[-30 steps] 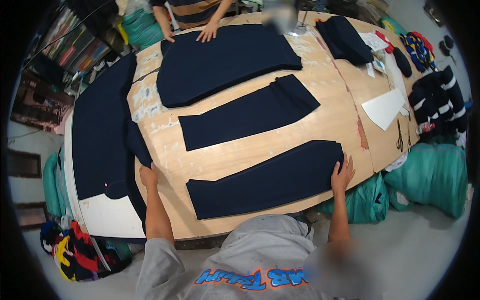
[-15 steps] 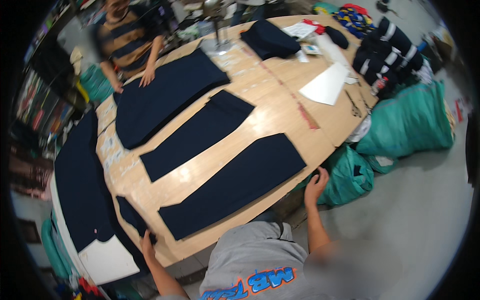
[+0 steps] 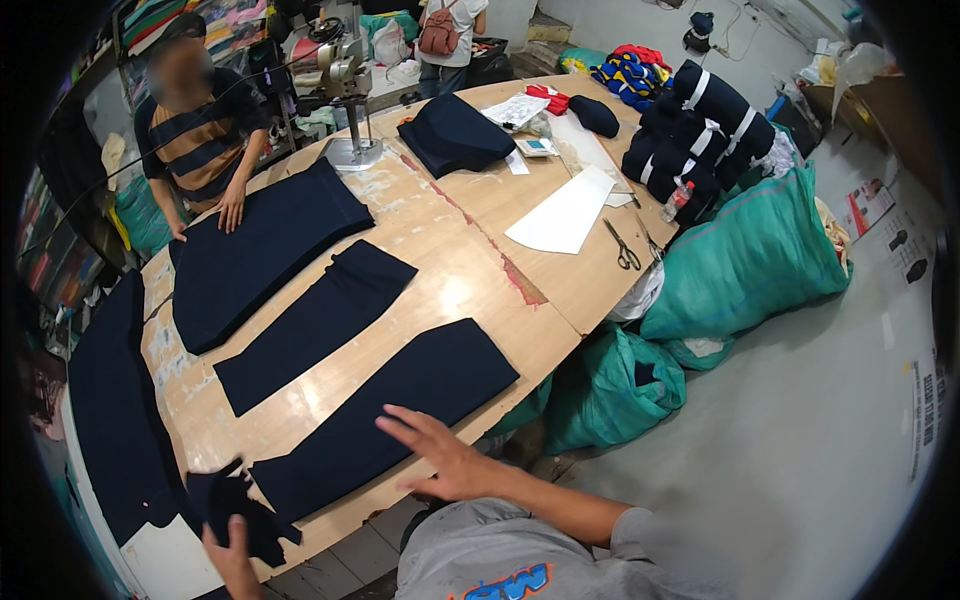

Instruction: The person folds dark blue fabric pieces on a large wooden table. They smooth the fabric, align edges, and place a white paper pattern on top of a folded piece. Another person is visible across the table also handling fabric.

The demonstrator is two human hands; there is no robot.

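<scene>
My left hand (image 3: 228, 550), at the lower left, has thumb and finger apart beside crumpled, jagged dark-navy fabric (image 3: 240, 505); whether it touches the fabric is unclear. My right hand (image 3: 440, 460) is open, fingers spread, over the lower edge of the nearest navy panel (image 3: 385, 410) on the wooden table (image 3: 460, 290). A narrower navy piece (image 3: 310, 325) lies beyond it, then a wide panel (image 3: 260, 245) under a co-worker's hand (image 3: 232, 205). A long navy piece (image 3: 105, 400) lies along the left.
Across the table are a machine on a stand (image 3: 350, 120), scissors (image 3: 625, 255), white paper (image 3: 560, 210), a bottle (image 3: 678, 200) and strapped navy bundles (image 3: 725, 120). Green sacks (image 3: 740, 260) crowd the right edge. Another person (image 3: 445, 45) stands behind.
The view has swung toward the room's back and right. My right hand has left the panel's right end and moved leftward. The piece at my left hand has become crumpled, my grip loosened.
</scene>
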